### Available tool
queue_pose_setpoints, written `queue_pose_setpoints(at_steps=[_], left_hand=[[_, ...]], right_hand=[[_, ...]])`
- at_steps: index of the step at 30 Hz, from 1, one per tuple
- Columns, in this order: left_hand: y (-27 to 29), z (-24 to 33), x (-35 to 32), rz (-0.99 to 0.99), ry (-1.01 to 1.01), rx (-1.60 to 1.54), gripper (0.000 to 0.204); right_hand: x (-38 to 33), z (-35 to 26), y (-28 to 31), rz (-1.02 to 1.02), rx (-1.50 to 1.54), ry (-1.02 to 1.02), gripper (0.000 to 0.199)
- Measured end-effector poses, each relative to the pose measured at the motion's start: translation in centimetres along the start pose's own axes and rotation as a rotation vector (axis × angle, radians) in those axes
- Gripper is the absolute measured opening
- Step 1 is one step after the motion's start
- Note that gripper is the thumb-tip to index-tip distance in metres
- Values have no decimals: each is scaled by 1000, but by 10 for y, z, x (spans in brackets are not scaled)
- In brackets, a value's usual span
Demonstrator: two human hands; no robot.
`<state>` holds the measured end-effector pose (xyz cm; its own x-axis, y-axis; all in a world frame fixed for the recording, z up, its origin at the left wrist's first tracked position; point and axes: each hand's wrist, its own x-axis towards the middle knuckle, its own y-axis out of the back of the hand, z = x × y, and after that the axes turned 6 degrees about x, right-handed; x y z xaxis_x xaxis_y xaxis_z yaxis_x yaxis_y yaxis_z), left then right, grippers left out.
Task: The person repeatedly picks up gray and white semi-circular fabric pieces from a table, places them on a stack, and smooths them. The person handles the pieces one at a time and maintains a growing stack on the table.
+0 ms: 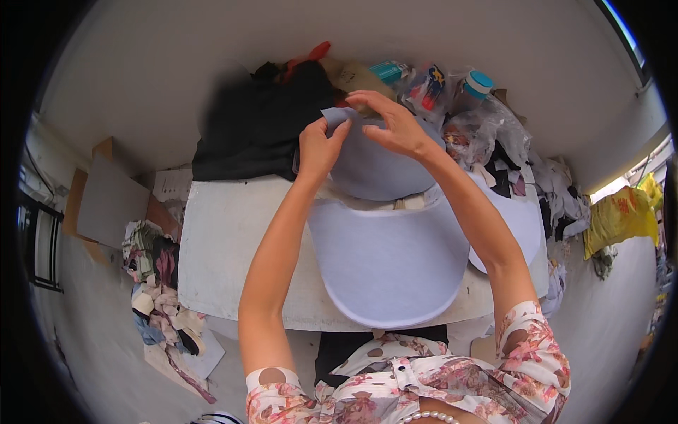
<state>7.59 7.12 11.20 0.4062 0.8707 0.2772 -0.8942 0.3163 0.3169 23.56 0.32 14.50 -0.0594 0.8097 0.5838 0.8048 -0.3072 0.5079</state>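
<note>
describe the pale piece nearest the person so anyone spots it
Find the white table. At its near edge lies a pale blue-grey, U-shaped piece, rounded end foremost. Unlike the rear piece and right-hand piece, it shows nearly whole.

red print on yel. bag (620,222), sm. print on teal box (388,71); both illeg.
</note>
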Motion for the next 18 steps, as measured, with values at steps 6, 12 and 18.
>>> queue_pose_setpoints(at_steps=[6,12,18], left_hand=[[26,44,-26,138,-456,321,15],[55,59,-44,177,-325,68,15],[71,70,-60,242,-250,-247,20]], right_hand=[[-8,2,52,-387,-171,-161,31],[-68,11,115,-151,-181,-232,20],[-99,-29,133,200,480,-342,13]])
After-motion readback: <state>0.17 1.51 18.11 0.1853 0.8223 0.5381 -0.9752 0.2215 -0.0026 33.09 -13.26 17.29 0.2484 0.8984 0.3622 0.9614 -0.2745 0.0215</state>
